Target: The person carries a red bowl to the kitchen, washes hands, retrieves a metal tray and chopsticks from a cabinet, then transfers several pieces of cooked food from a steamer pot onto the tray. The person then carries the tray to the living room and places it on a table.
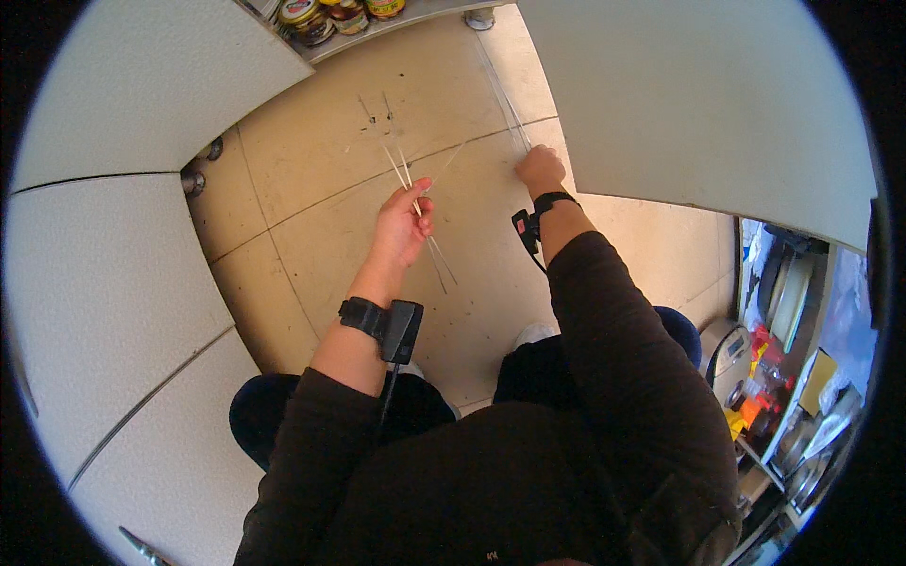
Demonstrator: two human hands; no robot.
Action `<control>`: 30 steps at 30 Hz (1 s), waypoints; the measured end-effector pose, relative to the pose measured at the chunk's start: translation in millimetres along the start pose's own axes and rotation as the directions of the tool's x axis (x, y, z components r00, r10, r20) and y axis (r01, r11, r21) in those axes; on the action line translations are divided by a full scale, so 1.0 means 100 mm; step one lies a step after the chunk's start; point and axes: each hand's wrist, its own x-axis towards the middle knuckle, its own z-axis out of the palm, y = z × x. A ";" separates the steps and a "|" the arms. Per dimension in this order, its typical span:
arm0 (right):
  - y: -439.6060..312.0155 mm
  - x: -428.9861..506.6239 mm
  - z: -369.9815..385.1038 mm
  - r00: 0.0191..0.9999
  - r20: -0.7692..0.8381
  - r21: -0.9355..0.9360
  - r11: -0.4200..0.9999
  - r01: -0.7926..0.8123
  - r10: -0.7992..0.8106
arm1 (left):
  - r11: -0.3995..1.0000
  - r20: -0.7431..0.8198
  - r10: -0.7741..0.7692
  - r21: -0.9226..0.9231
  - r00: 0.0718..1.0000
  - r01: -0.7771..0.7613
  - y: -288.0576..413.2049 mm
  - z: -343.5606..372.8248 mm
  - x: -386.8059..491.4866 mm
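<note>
Thin skewer-like sticks (pixel 402 168) pass through my left hand (pixel 407 221), pinched between thumb and fingers. Their pale part points up and away, and thin grey ends stick out below the hand. Over the tiled floor (pixel 340 212), my right hand (pixel 541 168) is closed near the edge of a pale panel. Thin, pale, wire-like lines (pixel 506 99) run from it towards a round cabinet foot (pixel 479 19); whether it grips them I cannot tell. Another thin pale stick (pixel 449 164) slants just right of my left hand. Both wrists wear black straps with small devices.
White textured panels (pixel 106 255) stand at left. Lidded jars (pixel 307 21) sit on a shelf at the top. A large pale panel (pixel 708 99) spans the upper right. At right are a round silvery appliance (pixel 729 361) and shelving with colourful packages (pixel 750 410). Dark specks dot the floor.
</note>
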 end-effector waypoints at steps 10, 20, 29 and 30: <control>0.00 0.07 0.11 0.987 0.044 -0.111 0.981 0.156 -0.152 | 0.997 -0.039 0.029 0.071 0.999 -0.026 -0.01 -0.03 0.12; -0.24 -0.29 0.16 0.899 0.204 0.368 0.882 0.296 -0.387 | 0.972 -0.080 0.106 0.218 0.991 -0.087 0.00 -0.01 0.33; -0.77 -1.19 0.06 0.523 0.404 0.758 0.595 0.269 -0.751 | 0.800 -0.134 0.442 0.506 0.887 -0.322 -0.02 -0.14 0.58; -0.81 -1.11 0.05 0.594 0.438 0.720 0.659 0.219 -0.675 | 0.786 -0.175 0.474 0.527 0.863 -0.325 -0.01 -0.18 0.58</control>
